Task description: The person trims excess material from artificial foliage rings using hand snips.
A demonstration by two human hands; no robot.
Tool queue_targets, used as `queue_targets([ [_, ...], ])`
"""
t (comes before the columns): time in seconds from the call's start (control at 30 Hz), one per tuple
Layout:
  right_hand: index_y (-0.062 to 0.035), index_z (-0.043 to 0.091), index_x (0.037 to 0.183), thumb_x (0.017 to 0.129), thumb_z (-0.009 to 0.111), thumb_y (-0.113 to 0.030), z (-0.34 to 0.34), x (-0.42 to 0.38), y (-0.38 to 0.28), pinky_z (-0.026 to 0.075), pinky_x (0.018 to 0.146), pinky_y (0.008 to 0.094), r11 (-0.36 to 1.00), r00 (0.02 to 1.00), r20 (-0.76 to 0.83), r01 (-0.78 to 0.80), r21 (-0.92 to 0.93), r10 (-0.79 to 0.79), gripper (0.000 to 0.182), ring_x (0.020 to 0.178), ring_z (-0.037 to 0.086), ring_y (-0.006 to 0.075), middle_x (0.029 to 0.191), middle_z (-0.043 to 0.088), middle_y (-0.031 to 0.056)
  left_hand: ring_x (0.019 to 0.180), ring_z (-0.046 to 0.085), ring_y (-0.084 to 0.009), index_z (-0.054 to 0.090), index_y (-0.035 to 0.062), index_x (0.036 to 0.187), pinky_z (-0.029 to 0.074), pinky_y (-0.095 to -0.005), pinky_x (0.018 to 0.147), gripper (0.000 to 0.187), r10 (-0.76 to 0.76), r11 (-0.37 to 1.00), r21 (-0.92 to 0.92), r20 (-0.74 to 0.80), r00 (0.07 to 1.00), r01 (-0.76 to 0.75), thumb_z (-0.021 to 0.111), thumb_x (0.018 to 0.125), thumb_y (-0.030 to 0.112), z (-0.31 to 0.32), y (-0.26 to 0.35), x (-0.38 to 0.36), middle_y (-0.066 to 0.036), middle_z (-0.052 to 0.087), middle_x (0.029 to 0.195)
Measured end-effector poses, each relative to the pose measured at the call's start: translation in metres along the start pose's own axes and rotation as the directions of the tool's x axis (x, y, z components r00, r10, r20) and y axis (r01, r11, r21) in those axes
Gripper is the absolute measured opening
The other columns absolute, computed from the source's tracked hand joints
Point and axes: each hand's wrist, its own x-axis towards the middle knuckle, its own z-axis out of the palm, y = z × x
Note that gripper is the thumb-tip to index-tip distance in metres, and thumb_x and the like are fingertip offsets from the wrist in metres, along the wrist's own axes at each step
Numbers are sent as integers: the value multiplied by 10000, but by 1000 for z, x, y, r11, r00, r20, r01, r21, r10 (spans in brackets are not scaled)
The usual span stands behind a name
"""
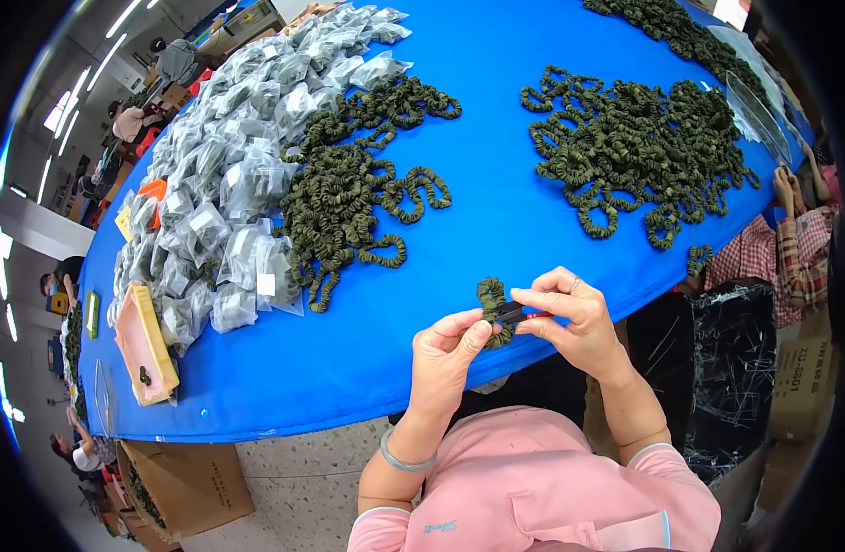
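Note:
At the table's near edge, my left hand (444, 361) pinches a dark green ruched fabric loop (491, 293), like a scrunchie, between thumb and fingers. My right hand (574, 322) grips a small black tool with a bit of red (509, 313), which looks like thread snips. Its tip meets the loop; whether the blades are apart is too small to tell. Beyond my hands lie two heaps of similar green loops, a left heap (340, 198) and a right heap (643, 138).
Many clear plastic bags (257, 166) pile up at the left of the blue-covered table (459, 212). A yellow-rimmed tray (145, 345) lies near the left edge. Cartons (188, 488) stand below. At the right are a black-lined bin (730, 368) and another person's hands (790, 189).

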Motion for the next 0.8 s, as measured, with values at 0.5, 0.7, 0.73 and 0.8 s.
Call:
queue_targets([
  [0.5,-72,707,1001,676,764,-8,2,-1,0,382,500,204,991,998,-32,58,-117,-62,336,596,454,101,857,578,43,850,619,-166,625,-31,1081,481,-251,810,242,-42,998,-50,29,999,44,640,853,46,1,-2,0,-128,669,965],
  [0.7,-81,714,990,660,772,-13,2,-1,1,374,492,209,988,996,-48,63,-142,-70,342,592,451,103,849,580,43,812,622,-155,636,-28,1041,497,-235,769,229,-48,994,-98,-4,999,48,674,822,27,1,-3,1,-118,669,923],
  [0.73,-79,713,983,660,772,-18,2,-1,1,378,483,210,993,997,-59,40,-112,-46,333,579,452,102,838,583,41,798,624,-151,641,-26,1027,503,-225,753,226,-41,994,-106,-15,999,39,687,811,23,2,-2,0,-114,669,908],
  [0.8,-77,713,975,661,772,-23,2,0,1,383,474,212,997,997,-68,18,-82,-23,324,566,453,102,826,586,39,784,626,-146,645,-24,1012,509,-216,738,224,-32,993,-114,-27,999,29,700,800,19,3,0,0,-109,669,893],
])
